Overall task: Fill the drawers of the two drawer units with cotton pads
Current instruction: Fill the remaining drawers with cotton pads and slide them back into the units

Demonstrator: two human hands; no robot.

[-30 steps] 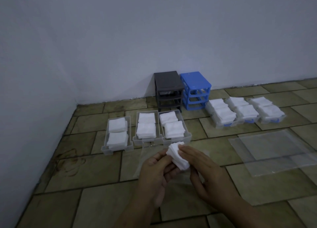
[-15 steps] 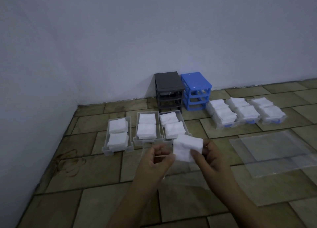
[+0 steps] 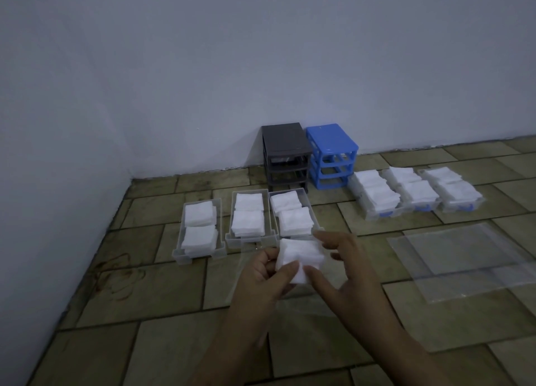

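Note:
A small stack of white cotton pads (image 3: 300, 256) is held in the air between both hands, just in front of the clear drawers. My left hand (image 3: 262, 281) pinches its left edge with thumb and fingers. My right hand (image 3: 345, 266) pinches its right side, forefinger lifted over the top. Three clear drawers (image 3: 200, 255) holding white pads lie on the floor in a row. Behind them stand a dark grey drawer unit (image 3: 285, 153) and a blue drawer unit (image 3: 332, 155), both with bare slots. Three more pad-filled drawers with blue fronts (image 3: 417, 207) lie to the right.
Clear plastic bags (image 3: 464, 258) lie flat on the tiled floor at the right, and another clear sheet (image 3: 304, 307) lies under my hands. White walls meet in a corner at the back left.
The pad stack was bunched between my hands, then lifted and spread toward the drawers; now both hands hold it a little lower and flatter.

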